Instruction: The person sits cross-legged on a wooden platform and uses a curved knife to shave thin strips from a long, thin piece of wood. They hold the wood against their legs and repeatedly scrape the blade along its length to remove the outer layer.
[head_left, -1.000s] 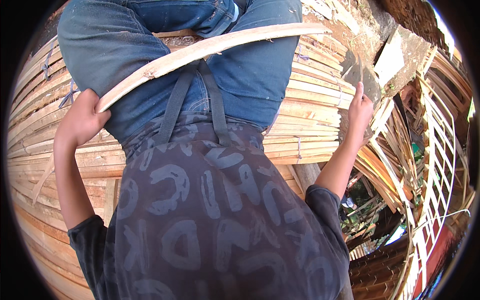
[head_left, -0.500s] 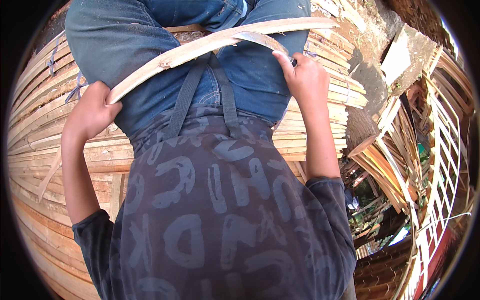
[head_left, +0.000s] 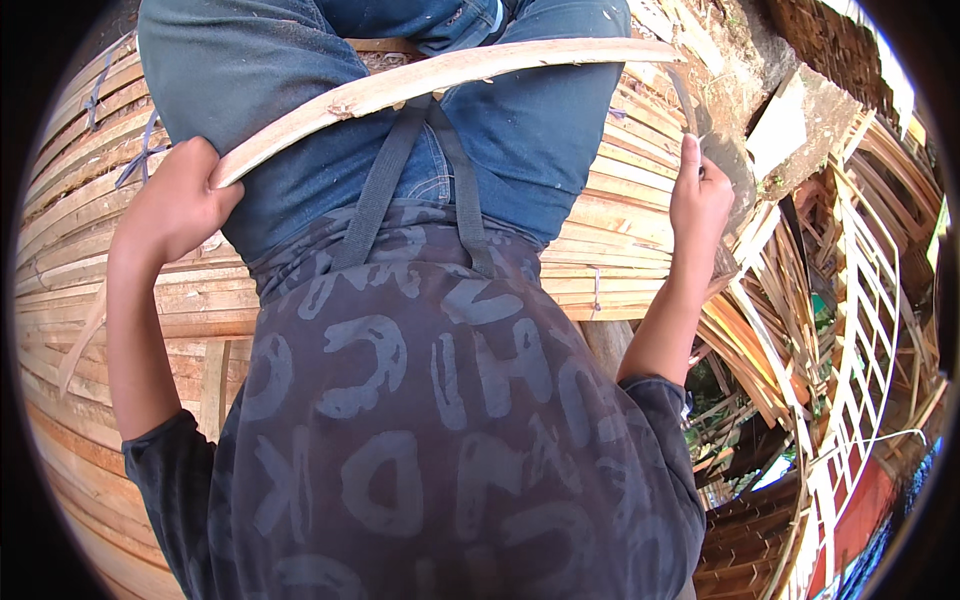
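Note:
A long pale wooden strip [head_left: 420,82] lies across my jeans, looking bowed in this wide view. Its near left end is in the closed fist of my left hand [head_left: 178,205], beside my left thigh. My right hand [head_left: 700,200] is closed round the handle of a knife [head_left: 686,98], with the thumb laid along its top. The dark blade points away from me, its tip close to the strip's far right end; whether they touch I cannot tell. My fingers hide most of the handle.
Bundles of wooden slats [head_left: 90,220] tied with blue cord [head_left: 143,163] spread under and beside my legs. A pale lattice [head_left: 850,400] and loose sticks [head_left: 760,340] stand at the right. Further off are a flat stone slab [head_left: 820,110] and wood shavings.
My right hand has swung the knife to the right, from the middle of the strip out to its far end. My left hand keeps its hold, shifting slightly upward.

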